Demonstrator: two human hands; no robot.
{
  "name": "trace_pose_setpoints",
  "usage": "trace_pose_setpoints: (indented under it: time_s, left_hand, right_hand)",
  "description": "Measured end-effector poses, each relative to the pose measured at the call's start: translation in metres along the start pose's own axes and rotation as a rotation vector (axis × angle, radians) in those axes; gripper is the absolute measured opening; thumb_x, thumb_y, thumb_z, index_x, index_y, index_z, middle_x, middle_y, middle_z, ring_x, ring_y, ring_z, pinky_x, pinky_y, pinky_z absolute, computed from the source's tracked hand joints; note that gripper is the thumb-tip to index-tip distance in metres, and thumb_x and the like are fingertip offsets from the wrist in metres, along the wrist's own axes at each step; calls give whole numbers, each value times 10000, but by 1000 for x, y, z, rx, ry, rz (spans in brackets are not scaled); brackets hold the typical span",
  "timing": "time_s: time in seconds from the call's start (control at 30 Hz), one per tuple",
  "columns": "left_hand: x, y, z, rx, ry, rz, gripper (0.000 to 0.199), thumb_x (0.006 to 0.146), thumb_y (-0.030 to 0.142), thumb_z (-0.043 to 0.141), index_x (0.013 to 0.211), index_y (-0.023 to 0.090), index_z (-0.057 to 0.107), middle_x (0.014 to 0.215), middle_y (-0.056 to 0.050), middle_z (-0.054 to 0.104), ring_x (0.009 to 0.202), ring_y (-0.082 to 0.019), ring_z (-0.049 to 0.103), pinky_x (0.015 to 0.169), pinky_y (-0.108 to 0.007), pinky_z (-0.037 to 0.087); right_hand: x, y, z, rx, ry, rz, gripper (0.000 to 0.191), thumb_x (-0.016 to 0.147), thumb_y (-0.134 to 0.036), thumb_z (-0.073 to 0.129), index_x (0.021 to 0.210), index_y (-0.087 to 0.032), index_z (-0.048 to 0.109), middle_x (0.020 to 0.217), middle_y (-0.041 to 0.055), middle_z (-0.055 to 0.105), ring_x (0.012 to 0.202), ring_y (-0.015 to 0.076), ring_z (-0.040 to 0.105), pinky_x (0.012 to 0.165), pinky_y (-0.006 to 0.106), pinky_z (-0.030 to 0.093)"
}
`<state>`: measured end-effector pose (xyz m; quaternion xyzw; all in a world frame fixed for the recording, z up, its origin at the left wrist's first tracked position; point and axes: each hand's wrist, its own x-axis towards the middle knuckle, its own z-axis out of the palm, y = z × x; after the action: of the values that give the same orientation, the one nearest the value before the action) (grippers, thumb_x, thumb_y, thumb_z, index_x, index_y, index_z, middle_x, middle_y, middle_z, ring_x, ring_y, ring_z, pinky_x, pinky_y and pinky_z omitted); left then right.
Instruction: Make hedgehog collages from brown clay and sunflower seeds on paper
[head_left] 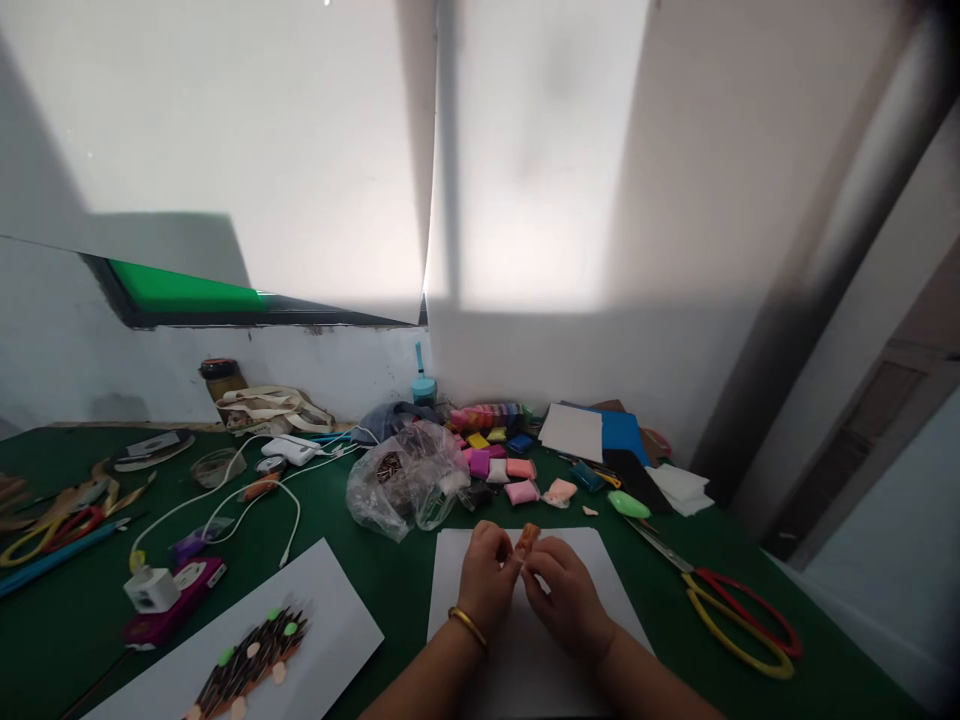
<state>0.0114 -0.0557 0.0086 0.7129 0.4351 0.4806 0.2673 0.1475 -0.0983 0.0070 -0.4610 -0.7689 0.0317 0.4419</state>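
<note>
Small orange-brown packet pinched between two hands

Grip: fingertips of left hand [486,583] and right hand [574,600] closed together on the near end of an orange-brown packet [529,536]. Packet lies just ahead of the grip, toward 12 to 1 o'clock, long axis tilted to about 1 o'clock, far end free. Both hands at it; cannot tell which is nearer.

Beneath the hands: blank white sheet [450,604] on green table [401,635]. Gold bangle [469,628] on left wrist.

Outward: coloured packets [520,468] at 12 o'clock; clear plastic bag [441,470] at 10; green packet [628,504] at 2; open scissors [688,571] between 3 and 4; sheet with dark stick pattern [251,655] between 8 and 9.
</note>
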Motion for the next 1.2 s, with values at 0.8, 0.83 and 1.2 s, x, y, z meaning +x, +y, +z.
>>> trace_pose_setpoints:
  time_s: [0.8,0.83,1.2]
  left_hand:
    - [3,-10,3,-644,-209,-236,357,657,402,713,907,149,679,834,-67,638,709,-153,570,661,-276,459]
    - [3,-9,3,-672,-209,-250,360,671,410,699,922,152,675,806,-59,634,687,-148,567,649,-278,460]
    - [4,-16,3,-424,-101,-189,230,650,363,714,750,164,659,796,-44,609,786,-179,571,747,-298,462]
  right_hand:
    - [3,26,4,481,41,453,281,833,-362,506,1066,-212,555,966,56,639,861,203,600,792,335,490]
    - [3,26,4,488,36,451,273,830,-360,512,1054,-212,565,959,57,641,855,204,601,787,337,491]
    - [1,22,6,565,14,450,302,825,-395,524,1063,-224,595,1018,69,656,929,225,610,851,363,480]
